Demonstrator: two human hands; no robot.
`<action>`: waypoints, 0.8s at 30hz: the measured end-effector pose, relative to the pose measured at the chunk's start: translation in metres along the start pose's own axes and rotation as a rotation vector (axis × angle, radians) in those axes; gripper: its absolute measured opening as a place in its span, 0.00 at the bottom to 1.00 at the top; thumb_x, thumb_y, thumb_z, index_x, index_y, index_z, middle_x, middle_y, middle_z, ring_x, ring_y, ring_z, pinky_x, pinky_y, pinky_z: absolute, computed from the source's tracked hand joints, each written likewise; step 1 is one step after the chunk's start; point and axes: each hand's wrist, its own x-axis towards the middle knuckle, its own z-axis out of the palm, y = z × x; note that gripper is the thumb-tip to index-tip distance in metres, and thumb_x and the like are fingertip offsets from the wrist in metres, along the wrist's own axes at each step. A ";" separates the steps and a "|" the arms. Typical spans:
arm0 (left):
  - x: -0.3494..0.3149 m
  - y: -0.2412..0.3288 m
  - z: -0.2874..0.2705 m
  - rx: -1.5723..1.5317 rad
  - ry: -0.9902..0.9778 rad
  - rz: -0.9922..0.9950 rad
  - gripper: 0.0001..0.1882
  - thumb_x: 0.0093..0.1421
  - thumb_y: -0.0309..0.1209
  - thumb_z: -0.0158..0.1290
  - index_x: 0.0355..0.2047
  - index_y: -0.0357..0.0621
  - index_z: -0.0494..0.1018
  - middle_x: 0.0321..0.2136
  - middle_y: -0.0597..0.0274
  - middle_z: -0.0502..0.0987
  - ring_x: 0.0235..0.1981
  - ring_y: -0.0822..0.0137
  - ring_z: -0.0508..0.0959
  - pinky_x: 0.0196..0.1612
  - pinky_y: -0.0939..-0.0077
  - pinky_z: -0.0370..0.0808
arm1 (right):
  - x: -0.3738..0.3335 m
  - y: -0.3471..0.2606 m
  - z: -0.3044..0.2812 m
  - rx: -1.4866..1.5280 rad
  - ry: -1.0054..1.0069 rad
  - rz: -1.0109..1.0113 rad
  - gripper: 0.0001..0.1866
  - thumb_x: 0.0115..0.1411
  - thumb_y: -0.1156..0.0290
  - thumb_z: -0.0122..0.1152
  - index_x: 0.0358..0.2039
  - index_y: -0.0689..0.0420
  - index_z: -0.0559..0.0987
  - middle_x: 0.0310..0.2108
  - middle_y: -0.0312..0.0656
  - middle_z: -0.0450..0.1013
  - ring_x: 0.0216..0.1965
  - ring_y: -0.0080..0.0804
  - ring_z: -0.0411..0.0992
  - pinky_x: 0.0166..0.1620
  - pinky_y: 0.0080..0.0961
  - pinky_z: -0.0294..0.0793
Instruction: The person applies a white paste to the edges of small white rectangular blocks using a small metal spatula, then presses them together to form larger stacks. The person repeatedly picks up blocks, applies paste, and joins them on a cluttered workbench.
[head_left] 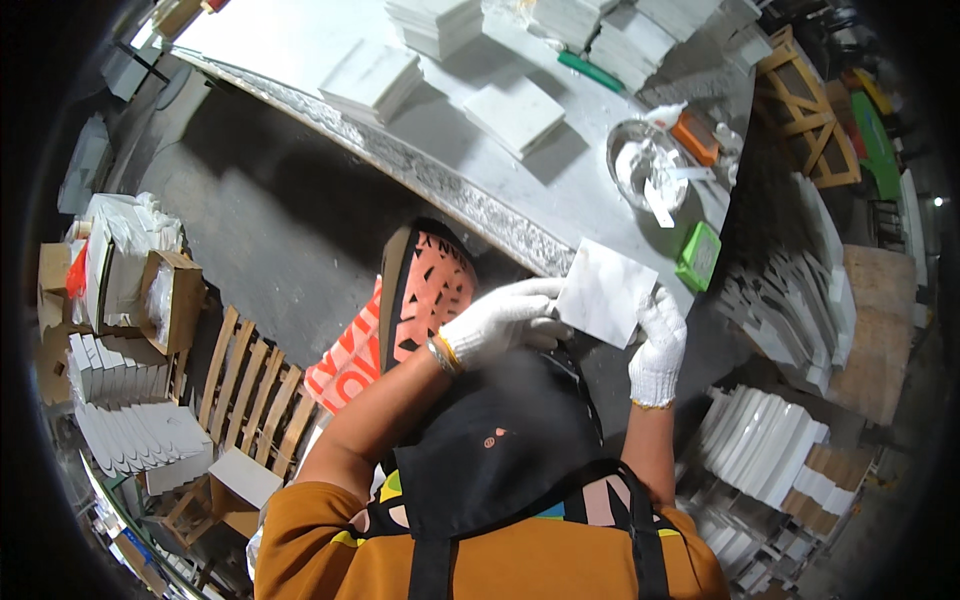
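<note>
A square white marble tile (606,291) with faint grey veins is held up in front of my body, close to the table's near edge. My left hand (508,318), in a white knitted glove, grips its left edge. At its right edge my right hand (658,335), gloved the same way, has fingers closed round the side. Beyond the tile, on the pale worktable (440,135), lie a short stack of similar tiles (514,113) and a taller stack (372,80). A metal bowl (616,160) of white paste with a scraper (659,205) stands to the right.
A green box-shaped item (698,256) sits near the table's right corner, and an orange item (695,137) beside the bowl. More tile stacks (635,45) fill the far side. Wooden pallets (250,380) and cartons (172,300) stand at left, stacked slabs (760,445) at right.
</note>
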 end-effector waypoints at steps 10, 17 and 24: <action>-0.015 0.028 0.003 0.159 0.150 0.356 0.29 0.62 0.39 0.58 0.59 0.37 0.66 0.43 0.62 0.76 0.44 0.67 0.76 0.48 0.73 0.73 | 0.031 0.006 0.035 -0.205 -0.037 0.098 0.19 0.68 0.68 0.52 0.56 0.63 0.72 0.40 0.37 0.76 0.31 0.21 0.75 0.28 0.15 0.71; -0.021 0.048 -0.019 0.019 0.240 0.492 0.28 0.62 0.37 0.58 0.60 0.42 0.65 0.45 0.65 0.75 0.44 0.72 0.75 0.47 0.75 0.73 | 0.043 0.010 0.061 0.095 -0.214 0.217 0.22 0.68 0.65 0.53 0.59 0.60 0.69 0.42 0.47 0.77 0.33 0.29 0.78 0.28 0.18 0.74; -0.025 0.059 -0.033 0.015 0.143 0.567 0.27 0.62 0.36 0.58 0.58 0.39 0.66 0.41 0.68 0.73 0.39 0.74 0.73 0.41 0.79 0.71 | 0.049 0.014 0.060 0.104 -0.200 0.244 0.19 0.70 0.66 0.52 0.57 0.62 0.71 0.38 0.44 0.76 0.29 0.22 0.74 0.25 0.11 0.69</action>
